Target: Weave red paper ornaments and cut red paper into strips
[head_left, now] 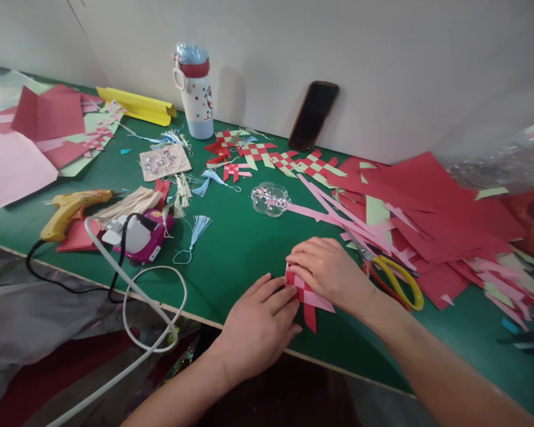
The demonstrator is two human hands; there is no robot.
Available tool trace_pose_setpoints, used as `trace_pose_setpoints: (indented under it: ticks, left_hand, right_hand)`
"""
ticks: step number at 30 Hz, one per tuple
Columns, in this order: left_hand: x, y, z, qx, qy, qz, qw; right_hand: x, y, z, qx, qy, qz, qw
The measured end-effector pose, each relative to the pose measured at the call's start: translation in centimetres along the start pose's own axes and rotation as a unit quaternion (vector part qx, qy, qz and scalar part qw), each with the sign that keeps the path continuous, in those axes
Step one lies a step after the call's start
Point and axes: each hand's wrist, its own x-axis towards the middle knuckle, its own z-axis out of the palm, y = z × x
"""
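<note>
Where pink crosses red, paper weaving (pixel 305 294) looks checkered.

On the green surface (pixel 231 249), near its front edge, we are seeing a checkered red-and-pink woven paper piece (pixel 306 293) lying partly under fingers (pixel 303 261), its red tail (pixel 310 321) pointing toward us, its pink tail (pixel 319 301) rightward.
</note>
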Motion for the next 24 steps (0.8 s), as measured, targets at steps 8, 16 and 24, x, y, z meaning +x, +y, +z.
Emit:
trace_pose_setpoints:
  ticks: [8, 16, 24]
  left_hand:
    - [-0.5, -0.6, 0.9, 0.138, 0.049, 0.057, 0.988]
    - [-0.5, -0.6, 0.9, 0.156, 0.047, 0.057, 0.985]
    - [-0.4, -0.5, 0.9, 0.15, 0.046, 0.055, 0.986]
  right_hand:
    - [-0.5, -0.1, 0.3, 0.015, 0.027, 0.015, 0.999]
    - [-0.7, -0.4, 0.8, 0.021, 0.037, 0.03, 0.999]
    - [-0.6, -0.4, 0.9, 0.044, 0.033, 0.057, 0.997]
